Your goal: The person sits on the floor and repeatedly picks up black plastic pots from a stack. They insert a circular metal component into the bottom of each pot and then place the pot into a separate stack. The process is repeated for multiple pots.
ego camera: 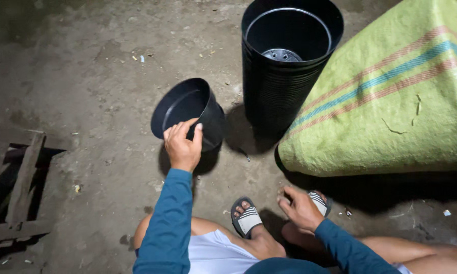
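**Left hand on rim of tilted black pot**

Gripping the near rim of a single black plastic pot (190, 112), the left hand (181, 146) has its fingers hooked over the edge and its thumb on the outer wall. Pot leans on its side on the dirt floor (86, 101), mouth turned up and toward the left; its underside is hidden in its own shadow. Right hand (300, 207) sits low, fingers loosely curled with nothing in them, just beside the right sandal (319, 202). Whether it touches the strap is hard to make out.

Beyond the held pot, a short way to its right, stands a tall stack of nested black pots (281, 76), upright, with a pale perforated base visible deep inside. Green woven sack (391, 101) with red and blue stripes leans against the stack; cut off at the right edge. Left sandal (246, 218) is near the knees. Wooden slats (15, 187) lie at far left, partly out of frame and dark.
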